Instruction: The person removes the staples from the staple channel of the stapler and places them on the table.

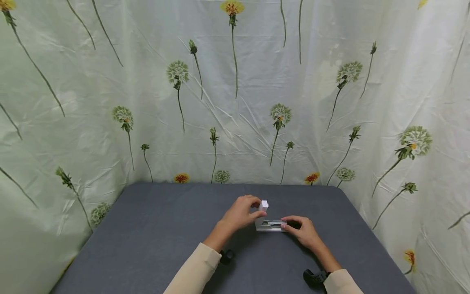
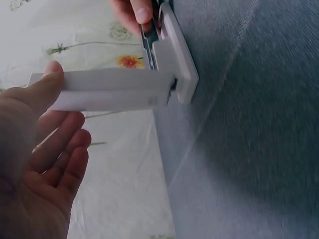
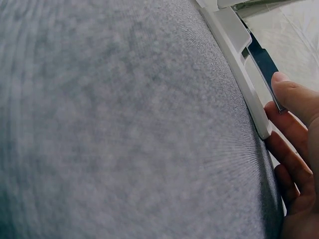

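A white stapler (image 1: 269, 230) stands on the table with its top arm (image 2: 114, 89) swung up from the base. My left hand (image 1: 242, 212) pinches the raised arm near its free end, thumb on one side and fingers on the other. Low over the base (image 3: 241, 79) lies the dark metal staple magazine (image 3: 264, 59). At its far end from the hinge, my right hand (image 1: 302, 232) pinches the magazine between thumb and index finger. The other fingers of that hand are bent beside the base's end. Whether staples sit in the magazine cannot be made out.
The dark grey table (image 1: 165, 228) extends around the stapler on all sides. Behind it hangs a pale curtain (image 1: 235, 122) printed with dandelions. Black bands (image 1: 313, 279) are on both wrists, below light sleeves (image 1: 198, 265).
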Motion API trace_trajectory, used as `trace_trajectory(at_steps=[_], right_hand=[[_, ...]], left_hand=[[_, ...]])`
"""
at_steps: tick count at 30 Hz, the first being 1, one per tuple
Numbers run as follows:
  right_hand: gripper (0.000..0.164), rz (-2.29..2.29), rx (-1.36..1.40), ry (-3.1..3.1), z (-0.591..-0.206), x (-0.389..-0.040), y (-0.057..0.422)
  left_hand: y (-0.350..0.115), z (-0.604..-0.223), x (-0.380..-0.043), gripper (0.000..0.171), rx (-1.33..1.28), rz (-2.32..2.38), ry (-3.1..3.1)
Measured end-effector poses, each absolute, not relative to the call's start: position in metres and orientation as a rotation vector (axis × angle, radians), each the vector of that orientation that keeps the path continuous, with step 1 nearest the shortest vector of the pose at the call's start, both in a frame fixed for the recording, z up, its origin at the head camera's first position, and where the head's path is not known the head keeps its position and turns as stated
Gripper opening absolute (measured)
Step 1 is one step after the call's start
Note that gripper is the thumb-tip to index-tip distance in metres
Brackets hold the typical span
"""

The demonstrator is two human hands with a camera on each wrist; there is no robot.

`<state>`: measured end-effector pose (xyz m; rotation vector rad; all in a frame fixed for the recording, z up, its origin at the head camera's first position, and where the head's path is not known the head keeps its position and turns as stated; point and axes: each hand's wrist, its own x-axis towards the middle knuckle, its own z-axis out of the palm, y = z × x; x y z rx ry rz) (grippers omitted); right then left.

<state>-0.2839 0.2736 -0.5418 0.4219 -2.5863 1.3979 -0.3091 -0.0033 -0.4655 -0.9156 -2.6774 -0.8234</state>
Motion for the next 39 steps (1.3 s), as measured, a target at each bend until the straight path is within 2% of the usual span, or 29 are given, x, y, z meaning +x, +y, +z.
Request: trace_trajectory(at_steps=[11, 23, 39], right_hand=[[0.022, 1.379, 0.423, -2.590, -0.544, -0.283, 0.275], [0.020, 1.397, 0.448, -2.564, -0.545, -0.283, 0.277], [0.019, 1.377, 0.418, -2.583, -0.544, -0.284, 0.275]], left_hand=[[-0.025, -0.464, -0.311, 0.034, -0.950, -0.810, -2.720], [-0.052, -0.475, -0.314, 0.023, -0.972, -0.856, -2.678], [-0.073, -0.494, -0.313, 0.030, -0.886, -0.807, -2.783]])
